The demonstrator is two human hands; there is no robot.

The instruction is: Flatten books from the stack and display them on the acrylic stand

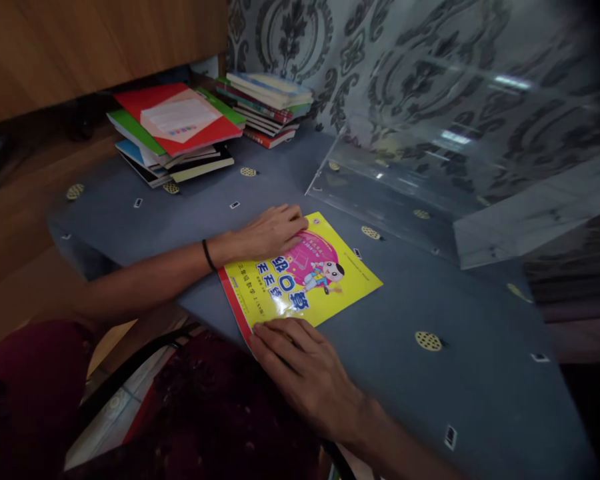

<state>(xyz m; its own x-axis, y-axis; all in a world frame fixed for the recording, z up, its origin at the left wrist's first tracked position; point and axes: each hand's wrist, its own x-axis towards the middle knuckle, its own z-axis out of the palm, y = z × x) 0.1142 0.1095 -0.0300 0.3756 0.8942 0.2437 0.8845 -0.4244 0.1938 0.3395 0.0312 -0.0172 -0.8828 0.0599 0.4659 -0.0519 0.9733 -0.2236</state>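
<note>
A yellow workbook (347, 277) with a red spine, a pink patch, large Chinese characters and a cartoon child on its cover lies on the blue-grey tablecloth, at the table's near edge. My left hand (273, 231), a black band at its wrist, is closed over the workbook's left side, fingers bent and fingertips on the cover. On the side nearest me, my right hand (305, 373) rests with fingers stretched out along the workbook's edge and lower corner. Its thumb is hidden.
At the back left stands a pile of books (180, 127) topped by a red one, with a second stack (267, 100) behind. A clear acrylic box (380, 193) stands at the back right by patterned wallpaper. The tablecloth (480, 387) has pineapple prints.
</note>
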